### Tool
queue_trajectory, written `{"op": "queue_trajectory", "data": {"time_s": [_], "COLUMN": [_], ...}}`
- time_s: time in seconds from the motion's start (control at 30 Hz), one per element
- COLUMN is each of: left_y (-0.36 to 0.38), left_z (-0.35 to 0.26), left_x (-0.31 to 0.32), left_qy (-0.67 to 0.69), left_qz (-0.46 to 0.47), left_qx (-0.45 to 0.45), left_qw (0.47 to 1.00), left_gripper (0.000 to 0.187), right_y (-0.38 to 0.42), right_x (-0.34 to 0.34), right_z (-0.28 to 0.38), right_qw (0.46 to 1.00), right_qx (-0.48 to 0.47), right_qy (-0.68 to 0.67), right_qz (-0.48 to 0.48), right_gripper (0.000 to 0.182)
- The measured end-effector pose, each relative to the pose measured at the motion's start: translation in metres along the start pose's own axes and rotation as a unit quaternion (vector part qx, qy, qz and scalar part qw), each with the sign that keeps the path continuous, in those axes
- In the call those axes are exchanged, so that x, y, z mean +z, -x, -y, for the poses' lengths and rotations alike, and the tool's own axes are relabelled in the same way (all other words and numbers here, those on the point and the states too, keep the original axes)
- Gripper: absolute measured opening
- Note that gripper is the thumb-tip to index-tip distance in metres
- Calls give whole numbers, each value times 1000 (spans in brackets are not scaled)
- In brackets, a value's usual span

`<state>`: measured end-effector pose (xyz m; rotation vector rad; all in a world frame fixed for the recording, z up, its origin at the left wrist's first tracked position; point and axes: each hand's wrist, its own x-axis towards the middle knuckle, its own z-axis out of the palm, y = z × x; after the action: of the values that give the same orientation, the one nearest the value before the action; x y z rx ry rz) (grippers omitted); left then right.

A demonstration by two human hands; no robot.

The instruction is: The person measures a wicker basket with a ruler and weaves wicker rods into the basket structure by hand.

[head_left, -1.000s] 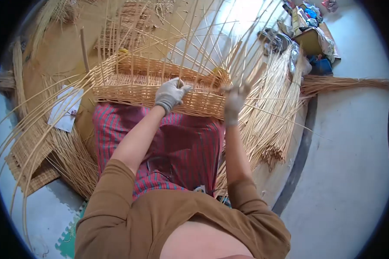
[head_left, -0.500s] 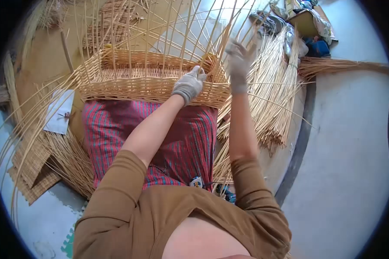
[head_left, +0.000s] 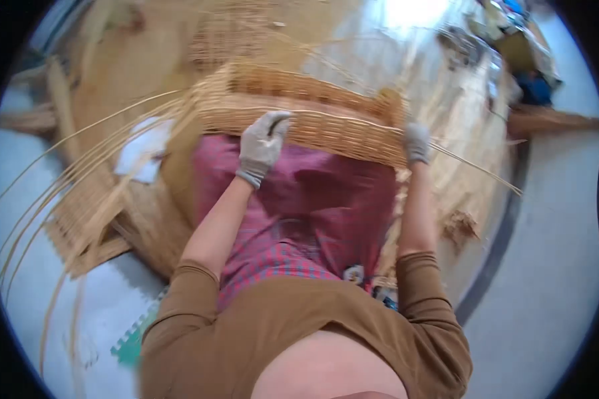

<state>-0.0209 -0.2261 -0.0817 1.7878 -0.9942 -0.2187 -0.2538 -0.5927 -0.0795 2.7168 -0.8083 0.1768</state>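
A long wicker basket with a woven near wall rests at the far edge of the striped red-purple cloth over my lap. My left hand, in a pale work glove, is at the near wall's rim, left of its middle. Its fingers are curled against the rim, with a dark gap beside the thumb. My right hand, also gloved and blurred, is closed at the basket's right end. Long canes stick out to the left of the basket, and a few point right past my right hand. The upright stakes are smeared by motion.
A white sheet and a woven mat piece lie to the left. Bundles of pale canes spread on the right, with bags and other items beyond. A tape measure is by my lap.
The basket and surroundings have shifted right in view. My left hand has moved left along the near wall; my right hand has come down from the stakes to the basket's right end.
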Motion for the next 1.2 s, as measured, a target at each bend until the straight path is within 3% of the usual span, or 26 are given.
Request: {"op": "queue_trajectory", "data": {"time_s": [0.03,0.07,0.13,0.17,0.27,0.3,0.33,0.37,0.4,0.43,0.47,0.5,0.53,0.6,0.63,0.7,0.73,0.8,0.87,0.9,0.93,0.97,1.0,1.07,1.13,1.2], "left_y": [20,38,42,41,19,13,13,17,21,22,26,32,36,42,42,34,32,28,40,47,56,63,58,62,66,50], "left_z": [37,79,111,112,105,89,83,135,186,175,145,108,68,-11,-39,-65,-64,-48,25,37,44,47,16,14,20,10], "left_x": [-36,-64,-105,-109,-114,-135,-152,-145,-138,-148,-157,-166,-177,-203,-212,-221,-221,-219,-199,-196,-195,-193,-184,-165,-138,-121], "left_qy": [-48,-18,9,-151,-370,-209,-40,167,370,356,292,231,173,80,51,15,8,17,141,144,218,290,290,291,235,26], "left_qz": [-17,-121,-214,-281,-313,-203,-81,-137,-172,-164,-150,-131,-110,-66,-48,-24,-17,-9,-61,-54,-135,-215,-261,-336,-287,-160], "left_qx": [10,-91,-174,-168,-176,-233,-282,-223,-154,-150,-152,-148,-139,-103,-88,-66,-63,-70,-14,-14,-82,-152,-139,-163,-139,-144], "left_qw": [999,988,961,933,857,928,955,951,900,908,932,953,969,989,994,997,998,997,988,988,963,920,910,881,918,976], "left_gripper": [67,63,59,53,61,60,61,53,47,46,45,44,43,41,40,38,37,36,29,29,29,37,43,41,39,35], "right_y": [-7,-12,-9,1,18,26,29,32,34,30,33,24,27,16,18,20,30,48,27,5,-27,-56,-79,-97,-82,-50], "right_x": [6,25,14,2,-28,-27,-54,-82,-113,-138,-194,-233,-232,-283,-281,-268,-246,-211,-235,-261,-282,-300,-254,-203,-101,-71], "right_z": [-6,-12,-19,-2,62,97,146,195,245,296,343,380,426,468,466,451,438,413,400,397,390,381,371,332,292,291], "right_qw": [998,991,971,970,917,891,915,925,919,881,679,734,740,710,712,725,725,643,703,713,745,859,761,428,503,436], "right_qx": [-8,81,115,123,271,288,218,145,78,-98,-100,-288,-351,-392,-387,-486,-485,-564,-578,-522,-446,-314,-200,28,241,273], "right_qy": [28,18,-133,-139,-246,-266,-301,-343,-386,-455,-694,-601,-571,-561,-562,-487,-489,-518,-414,-467,-489,-400,-615,-878,-810,-840], "right_qz": [59,109,160,158,-157,-230,-158,-79,0,81,215,129,-50,-165,-165,26,27,-16,31,-34,-80,58,-54,-211,-177,-174], "right_gripper": [19,25,26,26,35,40,35,31,28,32,37,50,57,58,58,58,58,62,53,43,40,40,38,35,12,11]}}
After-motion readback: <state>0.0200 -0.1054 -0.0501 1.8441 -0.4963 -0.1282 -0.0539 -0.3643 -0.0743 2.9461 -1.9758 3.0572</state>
